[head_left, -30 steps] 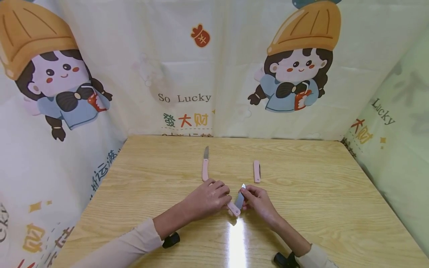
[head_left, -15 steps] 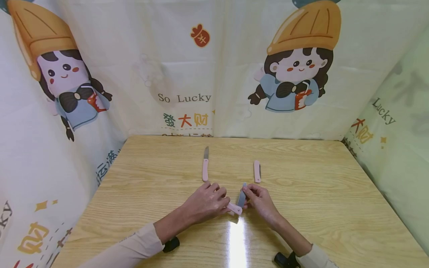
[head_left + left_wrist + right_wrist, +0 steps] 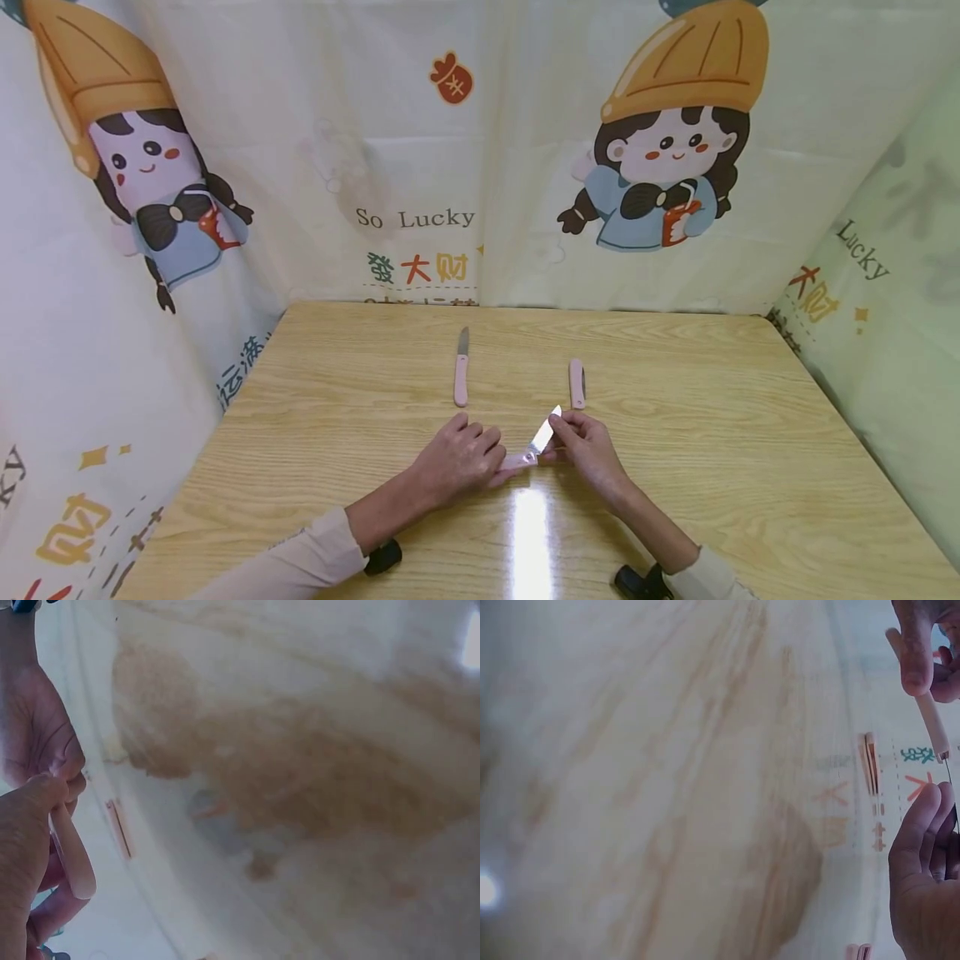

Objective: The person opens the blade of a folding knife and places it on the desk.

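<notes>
Between my two hands is a folding knife (image 3: 519,460) with a pink handle, its shiny blade swung partway out at a wide angle. My left hand (image 3: 459,456) grips the handle; in the left wrist view the pink handle (image 3: 73,855) shows between thumb and fingers. My right hand (image 3: 592,454) pinches the blade (image 3: 545,432) near its tip. The right wrist view catches the blade edge-on, with the fingers (image 3: 922,825) alongside it. Beyond my left hand lies an unfolded pink knife (image 3: 461,379), blade pointing away. A folded pink knife (image 3: 577,383) lies beyond my right hand.
The wooden table (image 3: 337,375) has its far edge against a printed curtain (image 3: 525,167), which also hangs at both sides. A bright light reflection (image 3: 531,542) lies on the near tabletop. Black wrist-worn devices (image 3: 637,582) show at both forearms.
The blade has swung further from the handle, widening the angle between them. My right hand has moved slightly away and right with the tip; the handle now lies more level.
</notes>
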Available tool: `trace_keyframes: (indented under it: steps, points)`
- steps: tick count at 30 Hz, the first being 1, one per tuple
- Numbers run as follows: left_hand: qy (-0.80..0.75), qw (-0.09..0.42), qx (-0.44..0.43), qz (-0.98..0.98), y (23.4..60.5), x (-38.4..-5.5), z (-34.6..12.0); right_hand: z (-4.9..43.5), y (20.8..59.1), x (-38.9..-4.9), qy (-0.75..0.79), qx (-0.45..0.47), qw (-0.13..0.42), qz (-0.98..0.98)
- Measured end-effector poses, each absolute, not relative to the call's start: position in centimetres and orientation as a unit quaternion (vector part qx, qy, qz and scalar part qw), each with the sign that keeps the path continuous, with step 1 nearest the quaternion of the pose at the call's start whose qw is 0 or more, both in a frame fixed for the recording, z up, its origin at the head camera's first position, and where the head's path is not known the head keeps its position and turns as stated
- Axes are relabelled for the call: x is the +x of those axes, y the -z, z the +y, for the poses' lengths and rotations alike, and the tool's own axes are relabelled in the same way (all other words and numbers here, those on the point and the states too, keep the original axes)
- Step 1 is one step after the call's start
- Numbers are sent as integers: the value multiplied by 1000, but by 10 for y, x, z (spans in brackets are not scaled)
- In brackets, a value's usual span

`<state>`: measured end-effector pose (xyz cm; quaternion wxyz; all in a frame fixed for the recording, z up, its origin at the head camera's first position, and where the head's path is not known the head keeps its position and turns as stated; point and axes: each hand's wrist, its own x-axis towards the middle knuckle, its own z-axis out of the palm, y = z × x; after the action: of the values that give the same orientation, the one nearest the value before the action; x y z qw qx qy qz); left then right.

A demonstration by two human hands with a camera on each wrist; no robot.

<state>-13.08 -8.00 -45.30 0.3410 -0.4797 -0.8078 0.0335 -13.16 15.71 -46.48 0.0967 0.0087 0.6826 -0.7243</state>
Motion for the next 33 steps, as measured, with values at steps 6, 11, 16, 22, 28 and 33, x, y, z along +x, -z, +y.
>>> trace_keyframes:
  steps: [6, 11, 16, 22, 28, 33]
  points:
    - [-26, 326, -459, -826, 455, -126, -80, 160, 468, -131, 732, 1, 94, 674]
    - [-4, 297, -424, -855, 456, -122, -76, 160, 468, -131, 743, 7, 95, 663]
    - [33, 267, -375, -887, 459, -117, -69, 159, 467, -131, 753, 15, 85, 652]
    - [-29, 248, -359, -899, 454, -110, -57, 158, 469, -133, 756, 37, 70, 650]
    - [-63, 212, -345, -912, 446, -107, -55, 161, 469, -134, 760, 41, 74, 644]
    - [-50, 221, -347, -910, 443, -113, -52, 163, 465, -135, 778, 46, 65, 624]
